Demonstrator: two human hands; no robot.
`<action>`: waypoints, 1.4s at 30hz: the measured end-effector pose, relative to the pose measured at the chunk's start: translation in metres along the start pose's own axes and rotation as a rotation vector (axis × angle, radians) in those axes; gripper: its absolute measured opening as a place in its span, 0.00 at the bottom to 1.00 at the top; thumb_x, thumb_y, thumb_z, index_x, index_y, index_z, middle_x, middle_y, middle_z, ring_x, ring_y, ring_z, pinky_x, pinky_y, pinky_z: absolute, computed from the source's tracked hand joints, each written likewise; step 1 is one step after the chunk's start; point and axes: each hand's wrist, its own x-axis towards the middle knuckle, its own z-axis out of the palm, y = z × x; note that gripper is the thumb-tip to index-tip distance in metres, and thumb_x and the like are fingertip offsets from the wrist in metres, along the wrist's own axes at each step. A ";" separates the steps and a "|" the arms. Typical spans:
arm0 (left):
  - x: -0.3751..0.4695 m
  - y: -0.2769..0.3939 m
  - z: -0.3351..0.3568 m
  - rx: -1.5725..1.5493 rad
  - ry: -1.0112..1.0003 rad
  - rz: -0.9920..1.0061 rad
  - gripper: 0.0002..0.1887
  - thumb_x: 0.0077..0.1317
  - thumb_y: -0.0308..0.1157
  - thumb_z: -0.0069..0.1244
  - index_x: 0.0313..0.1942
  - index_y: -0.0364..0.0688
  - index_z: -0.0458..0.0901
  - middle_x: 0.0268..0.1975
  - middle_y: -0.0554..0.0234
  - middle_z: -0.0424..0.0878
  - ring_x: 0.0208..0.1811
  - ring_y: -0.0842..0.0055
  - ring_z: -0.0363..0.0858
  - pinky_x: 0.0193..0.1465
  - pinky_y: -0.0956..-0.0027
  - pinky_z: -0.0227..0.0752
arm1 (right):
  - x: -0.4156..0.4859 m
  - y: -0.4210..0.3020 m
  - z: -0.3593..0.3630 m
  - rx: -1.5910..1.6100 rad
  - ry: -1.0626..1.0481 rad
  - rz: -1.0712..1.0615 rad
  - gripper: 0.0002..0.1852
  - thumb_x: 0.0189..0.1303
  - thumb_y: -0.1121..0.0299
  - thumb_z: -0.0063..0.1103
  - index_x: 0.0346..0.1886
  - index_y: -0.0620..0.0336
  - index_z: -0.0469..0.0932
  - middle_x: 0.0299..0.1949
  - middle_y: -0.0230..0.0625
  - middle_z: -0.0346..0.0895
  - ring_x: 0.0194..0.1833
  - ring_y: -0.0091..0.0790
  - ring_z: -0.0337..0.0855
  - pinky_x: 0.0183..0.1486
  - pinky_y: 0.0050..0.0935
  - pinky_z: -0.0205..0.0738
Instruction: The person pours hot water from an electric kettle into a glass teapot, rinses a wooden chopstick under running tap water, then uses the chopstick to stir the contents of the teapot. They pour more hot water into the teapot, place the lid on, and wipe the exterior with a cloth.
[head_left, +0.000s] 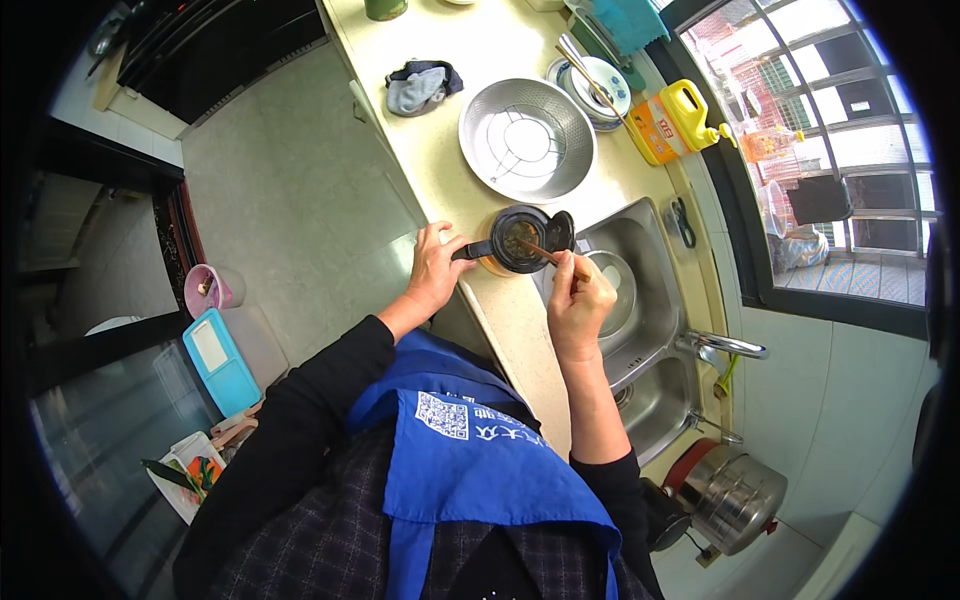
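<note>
A glass teapot (496, 264) with a black rim stands on the counter near its front edge, its black lid (560, 231) tipped back. Dark leafy bits lie in the strainer (517, 234) at its mouth. My left hand (433, 266) holds the end of the black handle (472, 250) loosely, some fingers spread. In my right hand (581, 304) is a slim wooden utensil (536, 249), gripped between thumb and fingers. Its tip reaches into the strainer; whether it is a spoon or a stick I cannot tell.
A metal basin (480, 142) with a wire rack stands behind the teapot. Beside it are cloths (420, 90), stacked bowls (600, 82) and a yellow detergent jug (667, 124). To the right, a double steel sink (660, 277) holds a round bowl (619, 289) beneath my right hand.
</note>
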 end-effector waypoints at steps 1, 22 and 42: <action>0.000 0.000 0.000 0.000 -0.003 -0.003 0.15 0.53 0.32 0.62 0.42 0.42 0.85 0.56 0.47 0.70 0.57 0.53 0.67 0.62 0.56 0.63 | 0.000 0.000 0.002 0.000 0.000 -0.026 0.07 0.65 0.78 0.56 0.29 0.67 0.78 0.21 0.43 0.73 0.19 0.39 0.73 0.24 0.34 0.65; -0.001 0.001 0.001 -0.003 0.014 0.017 0.15 0.53 0.30 0.62 0.42 0.41 0.85 0.55 0.46 0.71 0.56 0.52 0.68 0.61 0.56 0.64 | -0.001 0.010 0.013 -0.006 -0.034 0.063 0.07 0.63 0.76 0.58 0.28 0.68 0.78 0.22 0.48 0.75 0.23 0.47 0.77 0.27 0.37 0.69; -0.001 0.000 0.002 -0.014 0.030 0.024 0.15 0.53 0.32 0.61 0.43 0.40 0.85 0.55 0.45 0.71 0.56 0.52 0.68 0.61 0.56 0.64 | 0.011 -0.011 -0.020 0.083 0.043 0.041 0.07 0.64 0.74 0.60 0.32 0.67 0.83 0.18 0.37 0.74 0.17 0.24 0.66 0.21 0.25 0.59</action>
